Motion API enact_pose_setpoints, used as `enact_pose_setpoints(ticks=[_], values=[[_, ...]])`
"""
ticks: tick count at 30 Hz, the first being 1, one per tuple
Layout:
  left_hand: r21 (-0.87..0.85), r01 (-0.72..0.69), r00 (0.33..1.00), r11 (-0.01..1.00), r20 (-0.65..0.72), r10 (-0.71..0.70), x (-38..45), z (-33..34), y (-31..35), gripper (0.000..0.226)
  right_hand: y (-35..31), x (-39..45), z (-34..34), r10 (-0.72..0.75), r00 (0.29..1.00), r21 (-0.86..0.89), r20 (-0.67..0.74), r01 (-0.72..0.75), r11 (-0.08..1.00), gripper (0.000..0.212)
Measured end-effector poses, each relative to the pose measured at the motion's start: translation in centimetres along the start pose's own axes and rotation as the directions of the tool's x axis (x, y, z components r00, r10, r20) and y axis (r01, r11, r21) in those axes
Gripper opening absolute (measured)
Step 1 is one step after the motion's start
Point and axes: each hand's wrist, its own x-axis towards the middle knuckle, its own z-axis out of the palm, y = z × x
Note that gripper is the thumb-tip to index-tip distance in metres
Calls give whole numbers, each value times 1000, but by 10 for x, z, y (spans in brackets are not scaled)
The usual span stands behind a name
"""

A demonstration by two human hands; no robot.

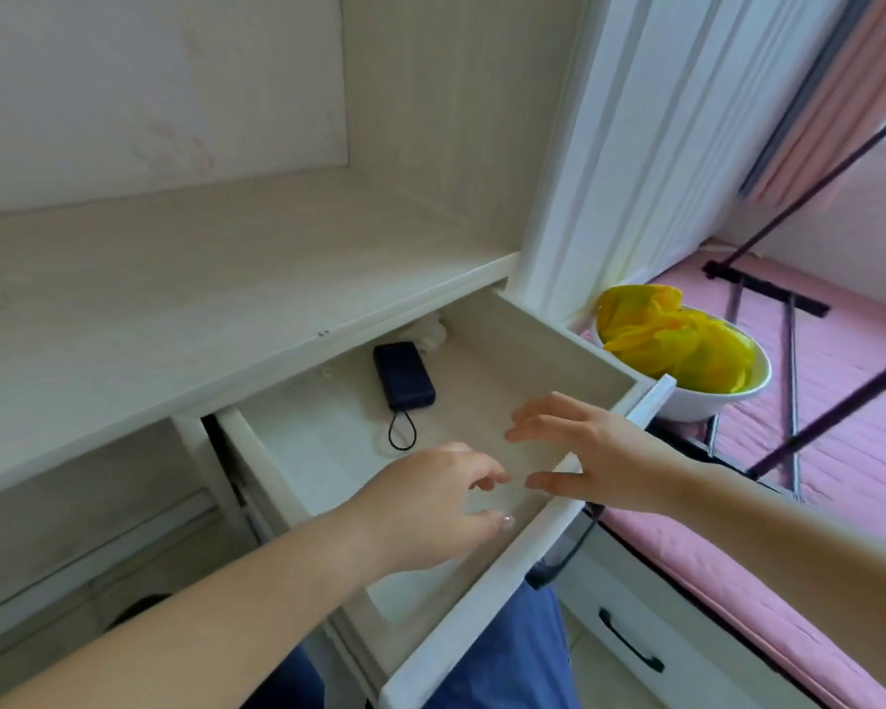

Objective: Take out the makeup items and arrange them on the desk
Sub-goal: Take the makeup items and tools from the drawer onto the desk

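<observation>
A white drawer [523, 560] stands pulled out from under the pale wooden desk [185, 299]. Both my hands hover inside its front part. My left hand [430, 504] has loosely bent fingers and holds nothing. My right hand [589, 447] is spread with straight fingers over the drawer bottom, also holding nothing. Farther back in the drawer lies a dark blue power bank [404, 373] with a black loop cord. A crumpled whitish thing [428, 330] sits at the drawer's back, half hidden under the desk top. I see no makeup items.
To the right, a white bowl [696, 406] with a yellow bag in it stands beside a pink mattress [788, 504]. Dark rods cross above the bed. A lower drawer with a black handle [630, 642] is below. My blue-clad legs are under the open drawer.
</observation>
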Motion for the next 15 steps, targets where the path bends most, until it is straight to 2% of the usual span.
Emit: enact_pose_setpoints(ticks=[5, 8, 15], values=[[-91, -28, 994, 995, 103, 37, 8, 19, 20, 41, 9, -39, 1, -28, 1000, -2, -7, 28, 1000, 36], [-17, -56, 987, 998, 153, 58, 12, 31, 22, 54, 15, -49, 4, -74, 997, -26, -6, 74, 997, 36], [46, -94, 990, 995, 109, 88, 14, 38, 20, 53, 18, -48, 10, -116, 991, -19, -62, 115, 993, 28]])
